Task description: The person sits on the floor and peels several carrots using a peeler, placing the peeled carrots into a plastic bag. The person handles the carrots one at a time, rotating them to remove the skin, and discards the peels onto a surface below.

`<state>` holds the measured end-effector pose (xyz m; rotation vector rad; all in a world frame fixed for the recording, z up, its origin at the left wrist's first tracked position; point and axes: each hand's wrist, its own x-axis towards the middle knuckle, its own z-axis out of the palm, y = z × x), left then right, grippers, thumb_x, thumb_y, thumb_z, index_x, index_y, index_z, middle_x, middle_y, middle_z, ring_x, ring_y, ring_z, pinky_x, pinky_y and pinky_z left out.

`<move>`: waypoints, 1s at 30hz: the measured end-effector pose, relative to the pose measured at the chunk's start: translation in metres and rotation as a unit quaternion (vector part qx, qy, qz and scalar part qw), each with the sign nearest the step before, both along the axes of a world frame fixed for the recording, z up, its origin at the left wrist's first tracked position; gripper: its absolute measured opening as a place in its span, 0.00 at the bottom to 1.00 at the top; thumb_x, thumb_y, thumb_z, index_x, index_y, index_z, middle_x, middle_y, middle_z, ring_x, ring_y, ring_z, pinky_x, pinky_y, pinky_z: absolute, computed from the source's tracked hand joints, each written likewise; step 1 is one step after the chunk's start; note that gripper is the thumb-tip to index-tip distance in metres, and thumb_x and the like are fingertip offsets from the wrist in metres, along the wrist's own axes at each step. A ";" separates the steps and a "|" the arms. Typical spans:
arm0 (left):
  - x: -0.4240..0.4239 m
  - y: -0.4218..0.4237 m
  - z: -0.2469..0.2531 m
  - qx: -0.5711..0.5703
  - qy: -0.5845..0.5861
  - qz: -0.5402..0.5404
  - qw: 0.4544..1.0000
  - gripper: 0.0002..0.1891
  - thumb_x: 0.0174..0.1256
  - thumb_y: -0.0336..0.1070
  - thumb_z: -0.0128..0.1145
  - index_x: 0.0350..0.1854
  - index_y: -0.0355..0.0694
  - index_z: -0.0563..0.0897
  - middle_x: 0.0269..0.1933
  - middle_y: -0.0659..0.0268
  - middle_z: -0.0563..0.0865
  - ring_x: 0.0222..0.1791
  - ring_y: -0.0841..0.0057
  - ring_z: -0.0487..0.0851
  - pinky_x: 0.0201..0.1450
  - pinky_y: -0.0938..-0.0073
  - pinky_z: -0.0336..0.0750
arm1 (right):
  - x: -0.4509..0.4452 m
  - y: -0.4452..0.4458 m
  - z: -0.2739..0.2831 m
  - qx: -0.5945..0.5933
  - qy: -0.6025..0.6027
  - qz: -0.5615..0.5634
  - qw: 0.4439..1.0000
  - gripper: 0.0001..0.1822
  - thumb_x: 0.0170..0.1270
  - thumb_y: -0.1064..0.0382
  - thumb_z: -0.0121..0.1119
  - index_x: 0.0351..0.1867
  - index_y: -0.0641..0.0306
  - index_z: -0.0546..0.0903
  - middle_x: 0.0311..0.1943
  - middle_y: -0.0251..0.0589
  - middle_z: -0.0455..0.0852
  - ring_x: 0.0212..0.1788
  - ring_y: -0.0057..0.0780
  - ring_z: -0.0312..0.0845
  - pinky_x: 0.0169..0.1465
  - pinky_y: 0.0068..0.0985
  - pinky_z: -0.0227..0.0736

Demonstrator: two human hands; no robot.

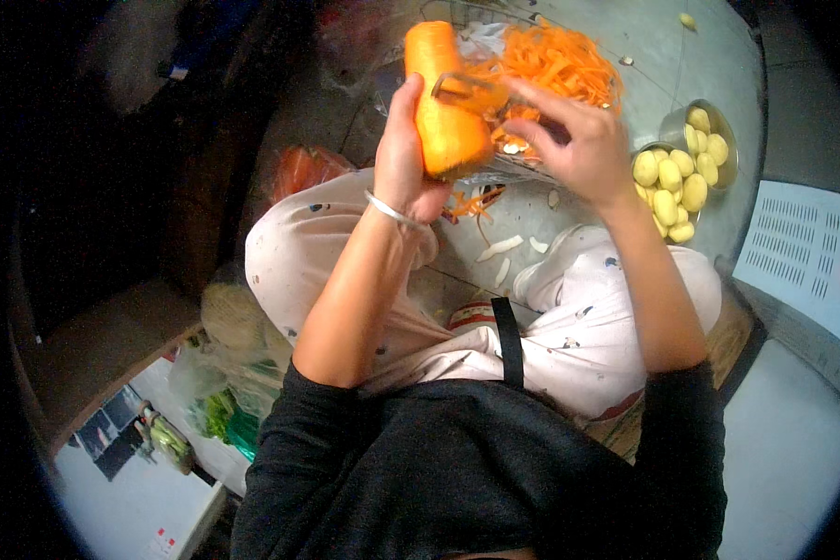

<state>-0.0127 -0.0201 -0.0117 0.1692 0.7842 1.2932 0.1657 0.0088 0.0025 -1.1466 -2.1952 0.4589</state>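
Note:
My left hand (406, 154) holds a large orange squash (444, 112), its surface orange all over, upright by its side and lower end. My right hand (577, 143) grips a peeler (465, 91), blurred, whose metal head lies against the squash's right side; its handle is mostly hidden by the fingers. Behind the right hand is a heap of long orange peelings or strips (563, 59) in a basket or tray lined with clear plastic.
Two metal bowls of peeled potatoes (672, 185) stand on the floor at the right, beside a pale vented appliance (798, 245) with a red-lit display. Pale peel scraps (500, 248) lie between my legs. A plastic bag (304, 171) with reddish contents sits left of my knee.

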 end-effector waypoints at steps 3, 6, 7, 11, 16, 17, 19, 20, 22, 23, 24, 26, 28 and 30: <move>0.000 -0.007 0.003 0.006 -0.033 -0.108 0.994 0.25 0.69 0.56 0.41 0.53 0.39 0.74 0.42 0.58 0.83 0.37 0.65 0.84 0.37 0.62 0.81 | 0.014 0.026 -0.010 -0.017 -0.020 -0.051 0.998 0.22 0.55 0.42 0.62 0.52 0.39 0.81 0.18 0.39 0.81 0.23 0.34 0.80 0.26 0.30 0.73; 0.011 -0.019 0.010 0.010 -0.002 -0.163 0.987 0.25 0.69 0.56 0.42 0.53 0.39 0.74 0.41 0.58 0.84 0.34 0.64 0.84 0.37 0.62 0.82 | 0.034 0.052 -0.040 0.009 -0.078 -0.128 0.989 0.23 0.57 0.38 0.59 0.52 0.40 0.81 0.17 0.36 0.81 0.22 0.33 0.79 0.28 0.31 0.72; 0.012 -0.022 0.012 0.020 0.019 -0.171 0.985 0.25 0.69 0.56 0.42 0.53 0.39 0.74 0.41 0.57 0.84 0.35 0.64 0.85 0.37 0.61 0.82 | 0.035 0.053 -0.047 0.009 -0.109 -0.140 0.984 0.23 0.57 0.38 0.58 0.52 0.41 0.81 0.17 0.36 0.81 0.22 0.33 0.79 0.28 0.32 0.72; -0.001 -0.015 0.011 0.058 -0.066 -0.114 0.990 0.28 0.66 0.60 0.47 0.54 0.39 0.72 0.43 0.56 0.83 0.39 0.61 0.85 0.41 0.57 0.81 | 0.024 0.043 -0.035 -0.142 -0.026 -0.157 0.977 0.26 0.56 0.39 0.59 0.53 0.44 0.80 0.19 0.36 0.83 0.24 0.32 0.80 0.28 0.28 0.73; -0.007 -0.001 0.001 0.023 -0.026 -0.007 0.999 0.26 0.66 0.56 0.49 0.54 0.38 0.71 0.44 0.58 0.81 0.43 0.65 0.82 0.48 0.60 0.77 | 0.001 0.001 -0.006 -0.019 0.085 -0.020 0.996 0.22 0.55 0.48 0.64 0.53 0.43 0.81 0.19 0.34 0.80 0.20 0.32 0.76 0.24 0.28 0.71; -0.007 0.000 0.000 0.013 -0.026 0.007 1.000 0.25 0.66 0.56 0.49 0.53 0.39 0.72 0.44 0.58 0.82 0.43 0.66 0.83 0.49 0.61 0.78 | 0.000 -0.007 -0.004 0.019 0.072 0.001 0.997 0.22 0.55 0.48 0.64 0.53 0.42 0.81 0.20 0.33 0.80 0.20 0.32 0.76 0.24 0.28 0.71; -0.007 0.001 -0.002 -0.008 -0.025 0.035 0.999 0.24 0.65 0.55 0.50 0.53 0.40 0.74 0.43 0.59 0.83 0.43 0.67 0.83 0.50 0.62 0.78 | -0.003 -0.020 0.000 0.063 0.013 0.030 0.997 0.22 0.53 0.49 0.64 0.53 0.40 0.80 0.22 0.32 0.81 0.20 0.31 0.77 0.24 0.28 0.71; -0.007 0.001 -0.003 -0.022 -0.018 0.044 0.999 0.23 0.65 0.56 0.50 0.51 0.42 0.75 0.43 0.61 0.83 0.41 0.69 0.83 0.48 0.65 0.78 | -0.004 -0.023 0.002 0.069 -0.034 0.038 0.996 0.23 0.53 0.48 0.64 0.53 0.39 0.80 0.24 0.32 0.82 0.21 0.30 0.78 0.24 0.27 0.72; -0.008 0.003 -0.007 -0.022 -0.011 0.040 0.999 0.23 0.65 0.56 0.50 0.51 0.41 0.75 0.43 0.61 0.83 0.40 0.70 0.83 0.47 0.65 0.78 | -0.008 -0.024 0.003 0.052 -0.011 0.035 0.998 0.25 0.49 0.55 0.68 0.52 0.44 0.81 0.27 0.35 0.84 0.24 0.30 0.79 0.27 0.24 0.73; -0.008 0.003 -0.008 -0.023 -0.007 0.038 0.999 0.23 0.65 0.56 0.50 0.50 0.41 0.76 0.43 0.61 0.83 0.40 0.70 0.83 0.47 0.65 0.78 | -0.009 -0.024 0.004 0.044 0.001 0.033 0.999 0.26 0.46 0.58 0.70 0.52 0.46 0.81 0.29 0.37 0.85 0.26 0.29 0.80 0.29 0.22 0.73; -0.006 0.004 -0.006 -0.022 0.005 0.037 0.999 0.23 0.65 0.56 0.49 0.50 0.41 0.75 0.42 0.61 0.83 0.40 0.70 0.83 0.46 0.65 0.78 | -0.008 -0.022 0.006 0.040 0.017 0.040 0.998 0.26 0.47 0.59 0.70 0.52 0.46 0.81 0.29 0.36 0.85 0.26 0.29 0.80 0.29 0.23 0.73; -0.002 0.002 0.001 -0.020 0.029 0.036 0.999 0.23 0.66 0.56 0.49 0.51 0.41 0.75 0.42 0.62 0.83 0.40 0.69 0.83 0.45 0.65 0.79 | -0.007 -0.019 0.005 0.040 0.024 0.053 0.997 0.24 0.48 0.58 0.69 0.52 0.47 0.82 0.26 0.36 0.84 0.24 0.28 0.79 0.27 0.22 0.71; -0.004 -0.001 0.002 0.002 0.029 -0.005 1.000 0.24 0.66 0.56 0.48 0.51 0.40 0.75 0.42 0.61 0.83 0.39 0.69 0.83 0.43 0.65 0.79 | -0.003 -0.014 0.003 0.027 0.022 0.035 0.999 0.22 0.51 0.53 0.67 0.51 0.45 0.81 0.24 0.37 0.84 0.24 0.30 0.79 0.28 0.25 0.72; 0.000 -0.008 0.003 0.004 0.016 -0.040 0.999 0.24 0.67 0.56 0.47 0.52 0.40 0.74 0.42 0.61 0.84 0.38 0.68 0.84 0.41 0.64 0.80 | 0.004 0.000 -0.002 -0.002 0.012 -0.017 1.000 0.21 0.55 0.44 0.62 0.51 0.41 0.81 0.23 0.38 0.84 0.25 0.37 0.81 0.30 0.32 0.76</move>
